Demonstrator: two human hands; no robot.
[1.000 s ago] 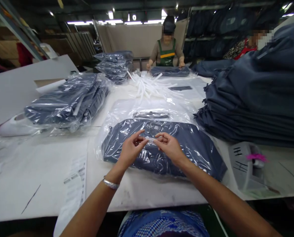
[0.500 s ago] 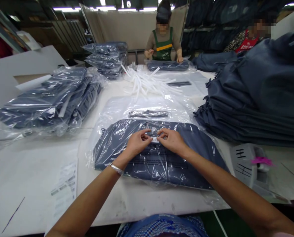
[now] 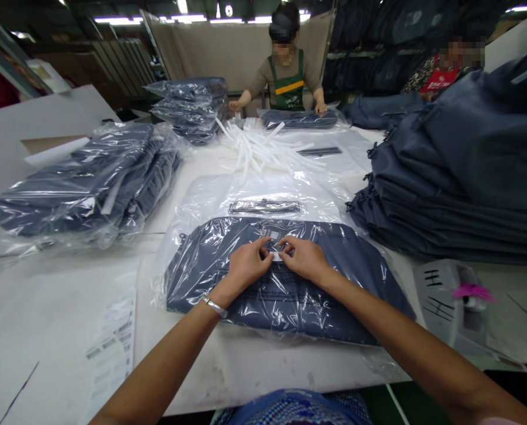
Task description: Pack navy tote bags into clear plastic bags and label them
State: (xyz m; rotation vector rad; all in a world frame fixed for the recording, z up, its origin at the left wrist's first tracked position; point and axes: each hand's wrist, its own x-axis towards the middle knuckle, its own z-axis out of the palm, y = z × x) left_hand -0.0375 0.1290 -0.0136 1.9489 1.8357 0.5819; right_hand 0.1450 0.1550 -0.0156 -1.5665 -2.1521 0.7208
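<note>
In front of me a dark blue bag point(image 3: 334, 295) lies flat inside a clear plastic sleeve point(image 3: 174, 233). A small white sticker point(image 3: 275, 256) is at its middle, below a printed square label point(image 3: 274, 235). My left hand point(image 3: 249, 260) pinches the sticker's left end between thumb and finger. From the other side my right hand point(image 3: 305, 258) pinches its right end. Both hands rest close to the plastic surface; whether the sticker's whole back touches it I cannot tell.
Wrapped bags point(image 3: 81, 183) lie at the left, with another wrapped stack point(image 3: 192, 106) behind. Unwrapped dark bags point(image 3: 444, 195) are piled at the right. White strips point(image 3: 258, 144) lie mid-table. A plastic box point(image 3: 440, 301) and printed label sheets point(image 3: 113, 348) flank me. A co-worker point(image 3: 290, 77) stands opposite.
My hands stay at the sticker, with the fingers shifted slightly lower in view. Across the table, the co-worker's hand on the left side of the view has reached out leftward.
</note>
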